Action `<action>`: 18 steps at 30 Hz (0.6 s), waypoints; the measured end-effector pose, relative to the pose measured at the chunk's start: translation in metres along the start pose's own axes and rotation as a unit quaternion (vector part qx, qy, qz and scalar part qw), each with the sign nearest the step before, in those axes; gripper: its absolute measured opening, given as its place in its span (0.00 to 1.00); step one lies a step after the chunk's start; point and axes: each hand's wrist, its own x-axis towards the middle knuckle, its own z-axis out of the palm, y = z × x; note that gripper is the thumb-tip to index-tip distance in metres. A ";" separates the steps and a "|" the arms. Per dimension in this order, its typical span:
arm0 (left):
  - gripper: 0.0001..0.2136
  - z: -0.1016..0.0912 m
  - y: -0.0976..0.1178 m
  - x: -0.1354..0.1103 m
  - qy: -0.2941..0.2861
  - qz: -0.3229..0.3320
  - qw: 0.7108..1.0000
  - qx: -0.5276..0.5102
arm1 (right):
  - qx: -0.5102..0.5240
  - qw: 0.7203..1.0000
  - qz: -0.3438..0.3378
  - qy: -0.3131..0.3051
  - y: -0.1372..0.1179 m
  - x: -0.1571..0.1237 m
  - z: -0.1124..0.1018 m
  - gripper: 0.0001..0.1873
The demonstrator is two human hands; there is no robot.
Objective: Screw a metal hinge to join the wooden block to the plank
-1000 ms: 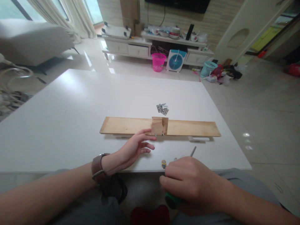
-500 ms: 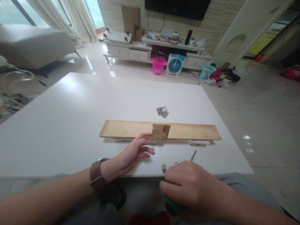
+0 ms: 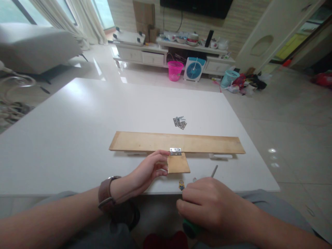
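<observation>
Small wooden flap (image 3: 178,163) is seen lying flat near the table's near edge, joined by a small metal hinge (image 3: 175,151) to the near long edge of a long wooden board (image 3: 145,141). The board is laid across the white table (image 3: 77,121), parallel to the near edge and towards the right side. The flap's left edge is pinched by the left hand (image 3: 147,169), the thumb on top and the fingers curled together against it; a brown-strapped watch (image 3: 106,195) is worn on that wrist.

A screwdriver (image 3: 213,171) is gripped in the right hand (image 3: 207,204), the fingers being wrapped tightly round its green handle below the table's near edge, while the metal shaft is pointed up over that edge, just right of the flap and apart from it. A small yellow figure sticker (image 3: 181,185) is seen at the near edge, between flap and right hand. A little heap of spare hinges (image 3: 179,122) is laid beyond the board, towards the table's middle.
</observation>
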 end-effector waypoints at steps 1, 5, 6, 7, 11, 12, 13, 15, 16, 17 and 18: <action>0.16 0.001 0.000 -0.001 0.001 -0.001 1.000 0.001 | 0.000 1.000 0.000 0.001 0.000 0.000 0.000 0.06; 0.15 0.004 0.002 -0.003 0.007 -0.007 1.000 0.012 | 0.000 1.000 0.001 -0.003 0.000 0.000 0.001 0.06; 0.15 0.004 0.003 -0.003 0.010 -0.009 1.000 0.015 | -0.001 1.000 0.003 -0.004 0.001 0.000 0.001 0.07; 0.15 0.005 0.003 -0.004 0.013 -0.010 1.000 0.018 | -0.002 1.000 0.003 -0.004 0.001 0.000 0.001 0.07; 0.14 0.006 0.002 -0.004 0.026 -0.008 0.999 0.041 | -0.004 1.000 0.004 -0.006 0.002 0.001 0.001 0.07; 0.14 0.006 0.002 -0.004 0.027 -0.007 0.998 0.048 | -0.003 1.000 0.005 -0.008 0.002 0.001 0.000 0.07; 0.13 0.006 0.001 -0.004 0.027 -0.006 0.998 0.054 | -0.001 1.000 0.004 -0.010 0.002 0.001 0.000 0.07; 0.13 0.005 0.000 -0.003 0.025 -0.005 0.998 0.065 | 0.005 1.000 0.000 -0.014 0.002 0.001 0.000 0.07; 0.13 0.004 -0.001 -0.003 0.024 -0.004 0.997 0.071 | 0.009 1.000 -0.002 -0.015 0.002 0.001 -0.001 0.07; 0.13 0.003 -0.002 -0.002 0.024 -0.004 0.997 0.078 | 0.010 1.000 -0.002 -0.012 0.002 0.001 -0.001 0.08; 0.13 0.002 -0.002 -0.002 0.023 -0.005 0.996 0.085 | 0.011 1.000 -0.002 -0.009 0.002 0.001 -0.001 0.08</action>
